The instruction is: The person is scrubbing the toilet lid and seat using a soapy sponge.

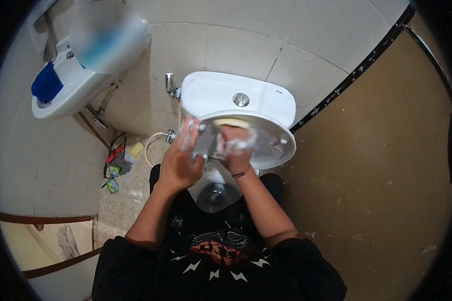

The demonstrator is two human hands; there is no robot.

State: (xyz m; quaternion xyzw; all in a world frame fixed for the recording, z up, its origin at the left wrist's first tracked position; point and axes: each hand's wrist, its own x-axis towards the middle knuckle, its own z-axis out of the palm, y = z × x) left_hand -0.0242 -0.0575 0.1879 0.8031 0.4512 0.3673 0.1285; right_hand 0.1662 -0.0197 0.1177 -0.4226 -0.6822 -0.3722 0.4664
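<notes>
A white toilet lid (pixel 291 145) is raised in front of the cistern (pixel 211 88), its grey-looking inner face towards me. My right hand (pixel 236 146), covered in foam and a little blurred, presses a pale yellow sponge (pixel 231 122) against the upper part of that face. On the lid's left edge rests my left hand (pixel 182 161), its fingers spread and foam on them, with nothing in its grip. Below both hands the toilet bowl (pixel 218 195) shows between my legs. A round flush button (pixel 241 99) sits on top of the cistern.
A washbasin (pixel 79 84) with a blue cloth (pixel 47 82) is at upper left. On the tiled floor lie a yellow sponge (pixel 137 149), a red-handled brush (pixel 115 153) and green packets (pixel 113 185). A bidet sprayer (pixel 169 82) hangs left of the cistern; a brown door (pixel 373 158) stands close on the right.
</notes>
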